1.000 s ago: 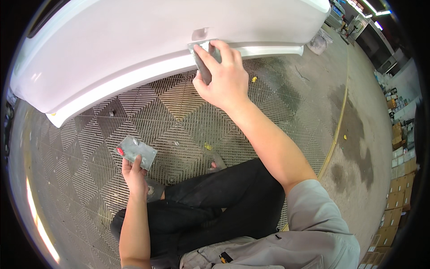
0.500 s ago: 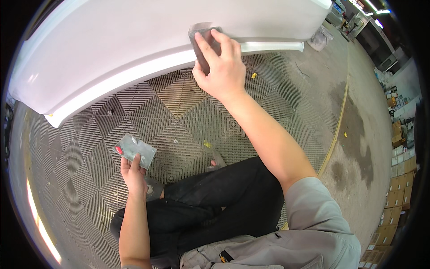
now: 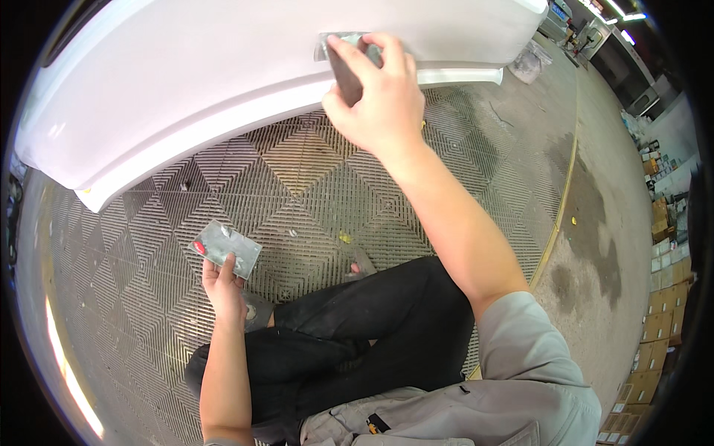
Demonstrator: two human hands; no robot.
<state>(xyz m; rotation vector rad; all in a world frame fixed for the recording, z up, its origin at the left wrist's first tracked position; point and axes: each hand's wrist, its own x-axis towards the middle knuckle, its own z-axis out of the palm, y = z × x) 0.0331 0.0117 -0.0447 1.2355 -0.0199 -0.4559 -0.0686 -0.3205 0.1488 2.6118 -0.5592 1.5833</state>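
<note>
Pinched in my right hand (image 3: 390, 108) is a dark flat spreader (image 3: 344, 80), tilted over the lower part of a white car panel (image 3: 208, 70). A smear of grey filler (image 3: 321, 50) shows on the panel beside the spreader's upper edge; my fingers hide part of it. Whether the blade touches the panel is hard to tell. Lower left, my left hand (image 3: 223, 290) grips a thin grey mixing board (image 3: 236, 244) by its near edge, thumb on top. On the board lie a red blob of paste (image 3: 199, 247) and some pale filler (image 3: 226, 232).
Under the panel runs a bright white sill (image 3: 268, 110). Ribbed grey floor tiles (image 3: 297, 163) hold small scraps. My crossed legs (image 3: 357, 320) fill the lower middle. To the right, a yellow strip (image 3: 559, 223) borders stained concrete, with stacked cardboard boxes (image 3: 658, 327) beyond.
My right hand has shifted a little to the right and up with the spreader, and more grey filler shows on the panel. The left hand and board have barely moved.
</note>
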